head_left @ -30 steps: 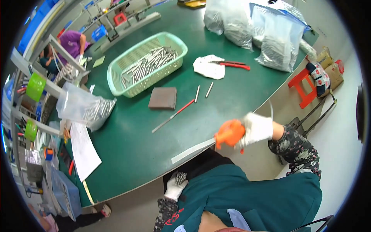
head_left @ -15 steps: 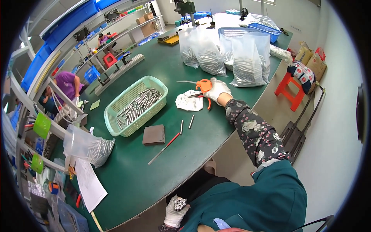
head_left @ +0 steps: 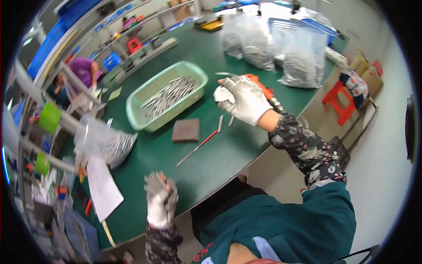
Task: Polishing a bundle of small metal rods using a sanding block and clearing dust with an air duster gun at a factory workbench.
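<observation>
Gloved in white, my right hand (head_left: pixel 248 99) is open with fingers stretched to the left, over a white cloth (head_left: pixel 223 94). Behind it lies an orange air blow gun (head_left: pixel 260 85), partly hidden by the hand. My left hand (head_left: pixel 161 202), also gloved, is raised over the near table edge. Its blurred fingers are curled around a greyish bundle of metal rods (head_left: pixel 154 179), mostly hidden. A red-handled file (head_left: pixel 206 140) and two loose metal rods (head_left: pixel 220 124) lie between the hands. Beside them is a brown square block (head_left: pixel 185 130).
Many metal rods fill a pale green basket (head_left: pixel 167 103) on the green table (head_left: pixel 211 163). Clear bags of rods (head_left: pixel 301 66) stand at the far right, another bag (head_left: pixel 107 143) at left. Paper (head_left: pixel 103 189) lies near a rack. A person in purple (head_left: pixel 83 72) works beyond.
My right hand has let go of the air blow gun and come nearer, fingers spread. My left hand has risen from my lap to above the table edge. The view has shifted.
</observation>
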Demonstrator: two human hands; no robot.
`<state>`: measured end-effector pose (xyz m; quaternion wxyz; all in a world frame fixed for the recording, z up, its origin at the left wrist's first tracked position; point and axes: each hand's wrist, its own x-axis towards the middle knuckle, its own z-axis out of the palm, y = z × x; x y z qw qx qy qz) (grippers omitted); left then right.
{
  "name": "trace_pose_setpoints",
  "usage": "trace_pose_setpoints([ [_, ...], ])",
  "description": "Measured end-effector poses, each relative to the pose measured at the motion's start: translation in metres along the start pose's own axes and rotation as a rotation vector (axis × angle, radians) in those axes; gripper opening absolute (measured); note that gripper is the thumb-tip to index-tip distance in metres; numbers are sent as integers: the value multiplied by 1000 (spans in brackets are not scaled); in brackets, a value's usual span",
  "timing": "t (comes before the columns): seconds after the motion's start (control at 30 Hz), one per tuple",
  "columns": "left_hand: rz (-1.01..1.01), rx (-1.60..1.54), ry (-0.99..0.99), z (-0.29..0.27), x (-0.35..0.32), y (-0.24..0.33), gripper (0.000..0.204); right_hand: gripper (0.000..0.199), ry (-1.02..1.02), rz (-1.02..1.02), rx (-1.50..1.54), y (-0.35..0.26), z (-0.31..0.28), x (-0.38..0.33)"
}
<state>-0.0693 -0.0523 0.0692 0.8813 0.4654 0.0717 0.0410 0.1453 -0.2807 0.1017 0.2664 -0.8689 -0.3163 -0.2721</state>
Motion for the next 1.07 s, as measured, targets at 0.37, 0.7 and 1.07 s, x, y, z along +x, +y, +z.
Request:
trace_pose_setpoints([
  [0.37, 122, -139, -90, -36, 75, -2, 32, 72, -315, -612, 532, -138, 88, 13],
  [0.7, 28, -164, -130, -49, 73, -7, 46, 61, -432, -624, 586, -136, 105, 12],
  [1.07, 169, 277, 111, -50, 75, -5, 36, 72, -421, -516, 637, -123, 87, 17],
])
